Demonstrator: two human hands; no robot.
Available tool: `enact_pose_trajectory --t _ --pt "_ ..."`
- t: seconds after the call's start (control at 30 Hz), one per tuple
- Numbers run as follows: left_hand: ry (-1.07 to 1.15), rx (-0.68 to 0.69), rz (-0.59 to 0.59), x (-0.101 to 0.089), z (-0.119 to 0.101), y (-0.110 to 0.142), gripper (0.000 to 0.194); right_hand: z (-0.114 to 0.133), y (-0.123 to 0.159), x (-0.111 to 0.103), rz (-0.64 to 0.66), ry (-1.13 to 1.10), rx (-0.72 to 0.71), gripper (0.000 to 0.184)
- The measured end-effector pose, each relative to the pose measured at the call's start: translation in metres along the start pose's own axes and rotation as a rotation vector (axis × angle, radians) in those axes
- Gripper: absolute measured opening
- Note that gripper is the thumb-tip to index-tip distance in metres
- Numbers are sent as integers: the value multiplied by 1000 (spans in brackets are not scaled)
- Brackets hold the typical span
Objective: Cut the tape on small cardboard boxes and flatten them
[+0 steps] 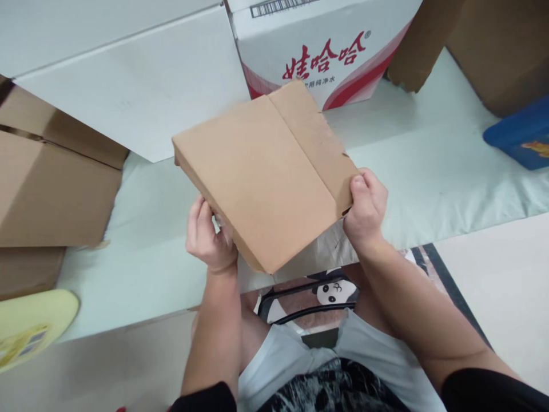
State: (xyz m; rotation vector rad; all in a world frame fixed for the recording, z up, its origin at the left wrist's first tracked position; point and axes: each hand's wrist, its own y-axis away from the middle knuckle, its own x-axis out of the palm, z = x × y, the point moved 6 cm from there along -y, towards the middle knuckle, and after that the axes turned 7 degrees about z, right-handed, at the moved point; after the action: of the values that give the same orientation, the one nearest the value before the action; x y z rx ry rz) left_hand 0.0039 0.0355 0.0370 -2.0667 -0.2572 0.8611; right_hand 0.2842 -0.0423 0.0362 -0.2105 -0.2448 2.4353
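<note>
A flat brown cardboard box (257,171) is held tilted above the pale green cloth, between my two hands. My right hand (365,209) is closed on its right corner, with the thumb on top of the flap. At the lower left side, my left hand (212,237) has its fingers curled against the edge, and a bit of something clear shows by its fingertips. A crease crosses the top face near the flap. The underside of the box is hidden.
Behind stand a large white box (141,91) and a white-and-red water carton (317,57). Brown cartons (55,189) are at the left, above a pale yellow container (34,326). A blue container (523,137) sits at the right on the green cloth (429,189).
</note>
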Motion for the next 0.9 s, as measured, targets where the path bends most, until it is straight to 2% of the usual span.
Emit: enact_pose_trajectory --t 0.1,0.17,0.23,0.3,0.37,0.43,0.5,0.57,0.67,0.8,0.83,0.9 --pt "-8 39 -70 -4 -4 0 25 1 -2 -1 -4 40 34 36" --pt "-8 47 -67 -5 -4 -1 26 -4 -4 0 16 39 87 37" --pt "5 22 -17 -4 0 -4 26 -12 -7 0 38 24 148 38" --pt "63 -18 99 2 6 -7 26 -21 -10 -4 38 8 196 39" --pt "196 -91 256 12 12 -8 24 -27 -13 -10 13 -12 202 39" --pt "396 -237 366 22 20 -6 27 -32 -16 -16 -19 -48 189 40" --pt "578 -396 398 29 25 -3 35 -36 -17 -19 -42 -90 187 43" --pt "674 -465 409 32 27 -1 42 -38 -18 -19 -52 -112 191 47" --pt "726 -419 459 30 24 -4 49 -37 -18 -16 -44 -123 191 52" --pt "756 -320 576 30 21 -2 78 -40 -18 -13 -56 -189 246 51" --pt "739 -314 564 29 22 -2 75 -41 -18 -13 -62 -210 264 50" --pt "664 -312 492 26 25 -3 57 -43 -16 -11 -69 -250 296 48"
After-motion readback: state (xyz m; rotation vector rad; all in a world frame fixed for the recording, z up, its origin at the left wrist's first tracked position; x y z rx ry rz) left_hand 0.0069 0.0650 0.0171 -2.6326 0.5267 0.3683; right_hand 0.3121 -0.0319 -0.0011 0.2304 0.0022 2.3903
